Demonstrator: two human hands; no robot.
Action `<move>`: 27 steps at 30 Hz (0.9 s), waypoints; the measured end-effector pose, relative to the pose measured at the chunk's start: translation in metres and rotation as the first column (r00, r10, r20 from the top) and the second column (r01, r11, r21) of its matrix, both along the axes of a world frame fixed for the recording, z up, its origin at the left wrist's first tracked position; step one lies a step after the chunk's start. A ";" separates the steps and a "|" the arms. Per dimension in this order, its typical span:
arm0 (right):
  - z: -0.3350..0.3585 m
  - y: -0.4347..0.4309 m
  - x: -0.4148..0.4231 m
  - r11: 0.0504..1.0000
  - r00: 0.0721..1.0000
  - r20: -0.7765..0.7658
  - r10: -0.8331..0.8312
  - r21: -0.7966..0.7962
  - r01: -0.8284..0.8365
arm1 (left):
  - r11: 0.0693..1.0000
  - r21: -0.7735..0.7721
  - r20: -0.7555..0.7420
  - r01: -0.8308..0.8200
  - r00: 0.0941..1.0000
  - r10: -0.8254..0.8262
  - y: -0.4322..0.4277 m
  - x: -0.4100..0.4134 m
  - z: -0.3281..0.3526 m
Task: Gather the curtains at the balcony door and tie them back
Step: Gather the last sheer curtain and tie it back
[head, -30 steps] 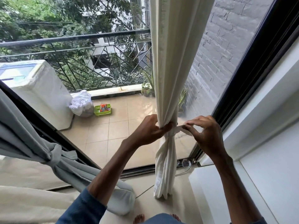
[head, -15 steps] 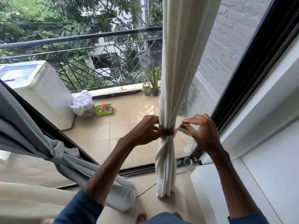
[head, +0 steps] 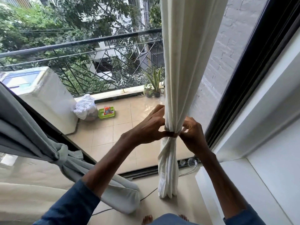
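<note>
The washing machine point(head: 43, 98) stands before the railing point(head: 81, 44). A white cloth bundle point(head: 85, 108) sits against its right side, a green basket point(head: 106, 113) just beyond. Two potted plants point(head: 153, 88) stand well to its right.

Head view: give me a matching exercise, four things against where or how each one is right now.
Things:
1. white curtain
2. grey curtain
3. green basket
4. potted plants

Places or states:
A. knotted, at the left
B. on the balcony tiles beside a white bag
C. at the foot of the railing
D. gathered, gripped by the left hand and right hand

Pairs: 1-D, 2-A, 3-B, 4-C.
</note>
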State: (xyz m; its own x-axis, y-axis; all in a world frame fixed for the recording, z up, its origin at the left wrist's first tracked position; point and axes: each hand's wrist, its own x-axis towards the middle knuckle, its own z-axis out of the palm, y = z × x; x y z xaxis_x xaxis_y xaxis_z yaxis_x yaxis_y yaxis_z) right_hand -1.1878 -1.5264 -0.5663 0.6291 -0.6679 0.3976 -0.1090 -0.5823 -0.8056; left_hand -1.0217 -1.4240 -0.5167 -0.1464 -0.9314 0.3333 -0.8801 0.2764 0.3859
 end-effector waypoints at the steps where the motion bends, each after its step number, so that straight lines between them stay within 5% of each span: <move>1: 0.000 0.002 -0.001 0.999 1.000 -0.001 0.000 0.034 0.000 | 0.999 0.043 -0.035 0.011 0.999 -0.009 -0.001 0.001 -0.002; 8: -0.001 0.000 -0.009 0.977 0.970 -0.159 -0.184 0.077 0.198 | 0.960 0.278 -0.100 -0.018 0.994 0.047 -0.008 -0.004 -0.008; 13: -0.003 -0.002 -0.013 0.971 0.987 -0.125 -0.100 0.203 0.124 | 0.968 0.229 0.046 -0.098 0.995 0.090 -0.011 -0.006 -0.003; 18: -0.013 0.000 -0.022 0.969 0.984 -0.112 -0.141 0.186 0.161 | 0.946 0.299 -0.037 -0.128 0.989 0.145 -0.011 -0.010 0.002; 23: -0.019 0.021 -0.027 0.951 0.959 -0.042 -0.281 0.121 0.284 | 0.945 0.177 0.214 -0.277 0.947 0.238 -0.014 -0.006 -0.004; 27: -0.016 0.037 -0.022 0.960 0.977 -0.036 -0.210 0.182 0.214 | 0.953 0.196 0.099 -0.230 0.972 0.214 -0.018 -0.007 -0.005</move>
